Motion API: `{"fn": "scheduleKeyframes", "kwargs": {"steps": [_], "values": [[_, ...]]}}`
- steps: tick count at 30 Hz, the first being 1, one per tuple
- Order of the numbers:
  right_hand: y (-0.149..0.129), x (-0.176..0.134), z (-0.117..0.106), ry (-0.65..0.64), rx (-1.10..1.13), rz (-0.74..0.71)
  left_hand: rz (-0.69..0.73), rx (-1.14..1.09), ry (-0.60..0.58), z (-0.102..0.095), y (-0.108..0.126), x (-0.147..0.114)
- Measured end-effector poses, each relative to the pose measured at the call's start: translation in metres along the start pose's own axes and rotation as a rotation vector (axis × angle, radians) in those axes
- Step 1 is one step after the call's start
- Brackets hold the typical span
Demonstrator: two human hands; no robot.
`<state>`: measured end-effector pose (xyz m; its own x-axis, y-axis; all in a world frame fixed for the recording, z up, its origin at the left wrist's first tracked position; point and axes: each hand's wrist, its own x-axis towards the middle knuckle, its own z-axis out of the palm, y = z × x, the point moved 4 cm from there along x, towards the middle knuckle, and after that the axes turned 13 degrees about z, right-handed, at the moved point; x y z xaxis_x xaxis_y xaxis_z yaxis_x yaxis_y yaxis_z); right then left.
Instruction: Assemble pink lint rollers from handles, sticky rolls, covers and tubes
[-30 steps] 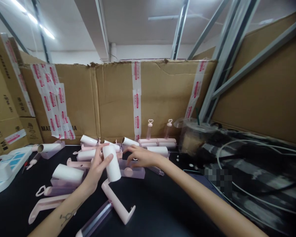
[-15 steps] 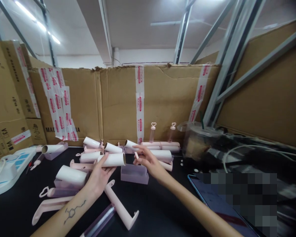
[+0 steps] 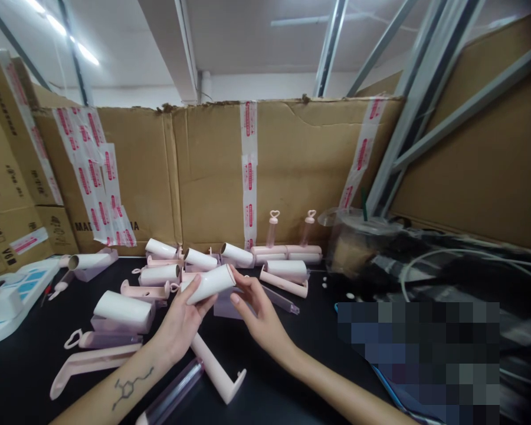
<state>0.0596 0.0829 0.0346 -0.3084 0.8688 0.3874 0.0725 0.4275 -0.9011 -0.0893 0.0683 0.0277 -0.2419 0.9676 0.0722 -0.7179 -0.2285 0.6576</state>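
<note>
The cardboard wall (image 3: 207,171) stands along the back edge of the black bench (image 3: 318,354), whose front edge is out of view. At the bench's left edge lies a white power strip (image 3: 13,307), cut off by the frame; toward the right edge, a blue-edged device (image 3: 386,386) is mostly masked by pixel blocks, and dark clutter beyond it blurs.

My left hand (image 3: 181,324) is clamped round a white roll (image 3: 212,283), tilted above the middle of the bench. My right hand (image 3: 263,321) is at the roll's far end, forefinger at the rim and thumb just below; I can't tell whether it pinches anything there. A pink handle (image 3: 216,372) lies below, its upper end covered by my left hand. Between my hands, a lavender tray (image 3: 225,309) is partly hidden. A clear tube (image 3: 172,392) runs out of frame.

On the wall I read "MAD" and "IA", tape covering the letters between. The left carton (image 3: 9,177) shows "V3"; its upright characters blur, and the tape's red print is too small to read.
</note>
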Motion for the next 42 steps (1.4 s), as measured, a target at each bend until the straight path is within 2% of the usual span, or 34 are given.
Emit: {"fn": "scheduleKeyframes", "kwargs": {"steps": [4, 6, 10, 13, 16, 19, 21, 23, 26, 29, 31, 36, 42], "values": [[-0.004, -0.007, -0.001, 0.024, -0.273, -0.086, 0.018, 0.009, -0.009, -0.004, -0.003, 0.002], [-0.005, -0.008, -0.001, 0.025, -0.308, -0.108, 0.032, 0.009, -0.006, -0.004, -0.002, 0.002], [-0.003, 0.001, -0.003, -0.031, -0.069, 0.007, 0.024, 0.069, -0.031, -0.002, 0.0, -0.002], [-0.007, 0.011, -0.007, -0.122, 0.037, 0.116, 0.049, 0.197, -0.124, 0.002, 0.004, -0.004], [-0.016, 0.014, -0.02, -0.158, 0.062, 0.207, 0.166, 0.504, -0.233, 0.001, 0.016, -0.002], [-0.024, 0.01, -0.043, -0.047, 0.104, 0.316, 0.334, 1.002, -0.367, -0.005, 0.032, -0.001], [-0.027, 0.005, -0.056, 0.026, 0.119, 0.341, 0.337, 1.254, -0.469, -0.012, 0.034, -0.002], [-0.028, 0.002, -0.063, 0.073, 0.142, 0.343, 0.255, 1.335, -0.533, -0.021, 0.028, -0.003], [-0.023, -0.001, -0.063, 0.097, 0.199, 0.349, 0.116, 1.249, -0.525, -0.028, 0.017, -0.001], [-0.018, -0.002, -0.056, 0.09, 0.225, 0.365, 0.042, 1.188, -0.51, -0.024, 0.011, 0.004], [-0.017, -0.003, -0.052, 0.097, 0.2, 0.37, 0.021, 1.1, -0.488, -0.016, 0.012, 0.007], [-0.015, -0.005, -0.047, 0.102, 0.062, 0.37, -0.009, 0.721, -0.376, 0.001, 0.017, 0.002], [-0.011, -0.005, -0.045, 0.084, -0.033, 0.352, -0.085, 0.596, -0.362, 0.001, 0.009, -0.006]]}}
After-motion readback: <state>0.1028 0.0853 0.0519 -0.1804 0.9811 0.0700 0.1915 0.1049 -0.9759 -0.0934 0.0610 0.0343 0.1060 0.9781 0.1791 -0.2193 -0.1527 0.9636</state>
